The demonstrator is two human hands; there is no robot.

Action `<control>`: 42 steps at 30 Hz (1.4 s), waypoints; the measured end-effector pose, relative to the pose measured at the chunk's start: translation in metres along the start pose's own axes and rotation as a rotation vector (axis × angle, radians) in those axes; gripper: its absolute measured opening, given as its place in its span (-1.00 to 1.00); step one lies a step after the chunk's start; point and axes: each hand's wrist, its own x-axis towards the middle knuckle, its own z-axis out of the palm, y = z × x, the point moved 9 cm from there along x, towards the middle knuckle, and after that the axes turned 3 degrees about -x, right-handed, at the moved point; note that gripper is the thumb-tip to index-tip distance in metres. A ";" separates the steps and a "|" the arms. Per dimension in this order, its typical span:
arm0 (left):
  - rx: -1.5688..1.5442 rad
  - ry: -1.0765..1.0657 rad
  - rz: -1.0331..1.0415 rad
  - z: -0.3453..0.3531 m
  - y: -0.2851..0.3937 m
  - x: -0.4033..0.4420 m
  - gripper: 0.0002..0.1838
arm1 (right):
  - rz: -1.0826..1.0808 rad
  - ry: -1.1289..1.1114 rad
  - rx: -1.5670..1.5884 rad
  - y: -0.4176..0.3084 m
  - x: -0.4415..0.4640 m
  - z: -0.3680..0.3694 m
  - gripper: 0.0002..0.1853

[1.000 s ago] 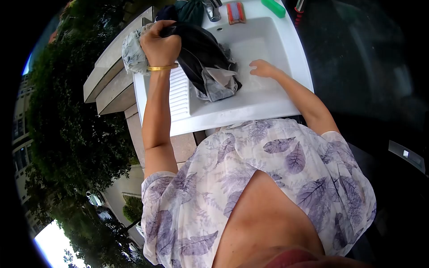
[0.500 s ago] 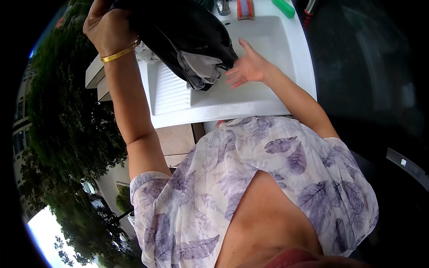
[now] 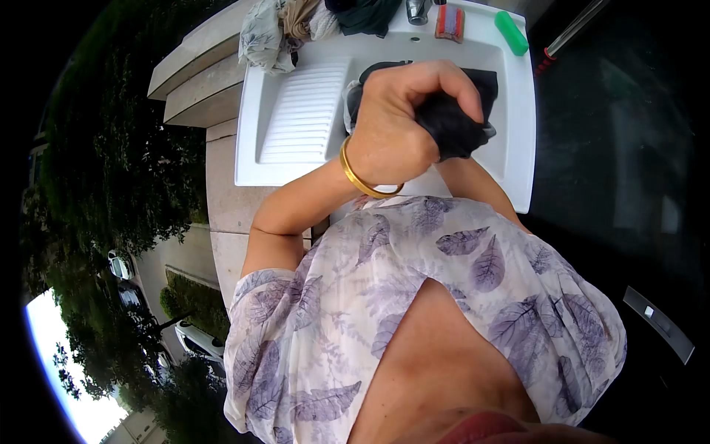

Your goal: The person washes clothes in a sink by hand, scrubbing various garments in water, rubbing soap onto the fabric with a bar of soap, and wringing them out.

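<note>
My left hand (image 3: 403, 122), with a gold bangle at its wrist, is closed around a bunched black garment (image 3: 455, 126). It holds the cloth above the basin of a white washing sink (image 3: 510, 148). More dark cloth, with a pale grey part at its left side, shows behind the hand, low in the basin. My right forearm (image 3: 477, 181) reaches in beneath the garment. The right hand itself is hidden behind the cloth and the left hand.
A ribbed washboard (image 3: 303, 111) is moulded into the sink's left side. Pale and brown clothes (image 3: 270, 37) and a dark green cloth (image 3: 370, 15) lie along the back rim. A faucet (image 3: 418, 11), a striped sponge (image 3: 450, 24) and a green brush-like object (image 3: 512, 33) are beside them.
My left hand has come down and right from the upper left, bringing the black garment over the basin. My right hand, open before, has gone behind the cloth.
</note>
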 end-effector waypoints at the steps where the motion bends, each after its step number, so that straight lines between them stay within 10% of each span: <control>1: -0.003 0.002 0.036 -0.021 0.001 -0.001 -0.67 | -0.013 0.012 -0.002 -0.001 0.000 0.000 -0.51; 5: -0.084 0.490 -0.086 -0.202 -0.008 -0.002 -0.27 | -0.087 0.235 -0.160 -0.011 -0.014 -0.014 -0.63; 10: -0.459 0.706 -0.574 -0.358 -0.226 -0.081 -0.52 | -0.135 0.365 -0.316 0.001 -0.045 0.048 -0.64; 13: -0.573 0.768 -0.752 -0.273 -0.293 -0.113 -0.61 | -0.111 0.360 -0.325 0.017 -0.047 0.062 -0.63; 17: -0.579 0.770 -0.477 -0.198 -0.297 -0.095 -0.62 | -0.124 0.216 -0.330 0.034 -0.047 0.082 -0.61; 26: -0.475 0.520 -0.417 -0.191 -0.254 -0.064 -0.61 | 0.116 0.330 -0.206 0.072 -0.063 0.040 -0.57; 32: -0.087 0.223 -0.293 -0.209 -0.218 -0.010 -0.60 | 0.180 0.238 -1.049 0.047 -0.058 0.040 -0.57; 37: 0.920 -0.191 -0.041 -0.189 -0.202 0.010 -0.61 | 0.045 0.110 -2.253 0.012 -0.034 0.030 -0.60; 42: 0.951 0.288 -0.422 -0.211 -0.253 -0.001 -0.48 | -0.007 0.078 -2.633 0.002 -0.007 -0.030 -0.69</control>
